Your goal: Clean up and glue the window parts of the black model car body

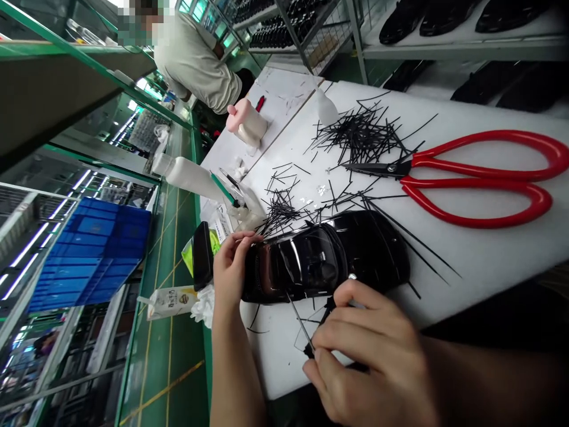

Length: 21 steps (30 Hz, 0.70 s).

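A glossy black model car [376,249] lies on the white foam-like table top. My left hand [230,270] is closed around its left end, fingertips on the body. My right hand [368,356] is closed on a thin metal tool [301,320], whose tip reaches the near side of the car by the windows. The tool's handle is mostly hidden by my fingers, so its exact kind does not show. Thin black strips [364,133] are heaped beyond the car, with a smaller heap [281,207] nearer my left hand. Red-handled scissors [471,178] lie to the right.
A white bottle [189,175], a pink-lidded cup [246,121], a phone [203,255] and a drink carton [171,302] stand or lie at the left and back. Racks [427,50] hold black car bodies. Another person [195,59] sits behind. Blue crates [93,249] are stacked left.
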Available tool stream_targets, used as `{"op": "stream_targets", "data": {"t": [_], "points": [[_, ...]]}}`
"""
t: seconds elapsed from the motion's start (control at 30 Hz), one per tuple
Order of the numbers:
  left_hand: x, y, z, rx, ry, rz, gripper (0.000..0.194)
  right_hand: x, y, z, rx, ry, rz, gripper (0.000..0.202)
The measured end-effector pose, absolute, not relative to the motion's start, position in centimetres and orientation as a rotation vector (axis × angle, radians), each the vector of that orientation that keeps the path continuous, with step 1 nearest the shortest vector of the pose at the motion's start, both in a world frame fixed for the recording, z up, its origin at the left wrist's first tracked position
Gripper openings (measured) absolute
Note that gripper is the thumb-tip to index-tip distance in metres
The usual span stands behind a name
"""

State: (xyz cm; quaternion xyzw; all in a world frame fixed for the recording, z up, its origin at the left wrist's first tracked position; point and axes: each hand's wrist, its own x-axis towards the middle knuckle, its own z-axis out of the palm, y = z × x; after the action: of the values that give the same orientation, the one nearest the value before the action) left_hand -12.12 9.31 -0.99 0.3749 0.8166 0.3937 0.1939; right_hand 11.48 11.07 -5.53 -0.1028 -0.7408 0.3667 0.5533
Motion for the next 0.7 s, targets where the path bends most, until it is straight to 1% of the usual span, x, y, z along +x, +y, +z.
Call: {"op": "stream_targets", "data": {"t": [0.13,0.4,0.7], "points": [[-12.0,9.4,-1.0,1.047,2.279,1.123,0.023,11.8,12.0,-5.4,-0.227,-1.732,0.889,0.025],[-12.0,9.4,-1.1,1.032,2.241,1.150,0.022,12.2,12.8,-5.0,-0.282,-1.722,0.978,0.017],[-12.1,9.3,-1.2,1.007,2.223,1.154,0.021,13.1,13.8,-4.7,-0.207,-1.779,1.009,0.021]]}}
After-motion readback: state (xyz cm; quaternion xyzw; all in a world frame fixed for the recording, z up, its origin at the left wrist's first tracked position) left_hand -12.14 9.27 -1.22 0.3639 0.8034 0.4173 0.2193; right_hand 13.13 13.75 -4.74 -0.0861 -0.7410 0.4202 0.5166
